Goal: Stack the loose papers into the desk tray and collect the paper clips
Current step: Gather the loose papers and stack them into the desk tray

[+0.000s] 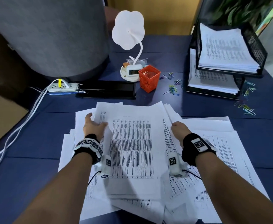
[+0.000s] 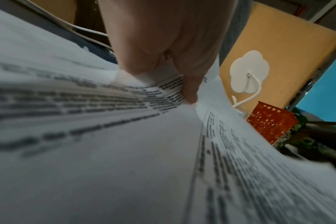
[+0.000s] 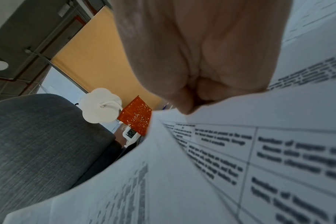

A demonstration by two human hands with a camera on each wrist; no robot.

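A bundle of printed papers lies in the middle of the blue desk, on top of more loose sheets spread around it. My left hand grips the bundle's left edge, thumb on top and fingers reaching under it. My right hand grips the right edge, its fingers hidden under the paper. The black mesh desk tray stands at the back right with paper in both tiers. Coloured paper clips lie left of the tray, and more clips in front of it.
An orange mesh cup stands behind the papers, beside a white flower-shaped lamp with a small clock at its base. A black slab, a power strip with white cables and a grey chair back fill the back left.
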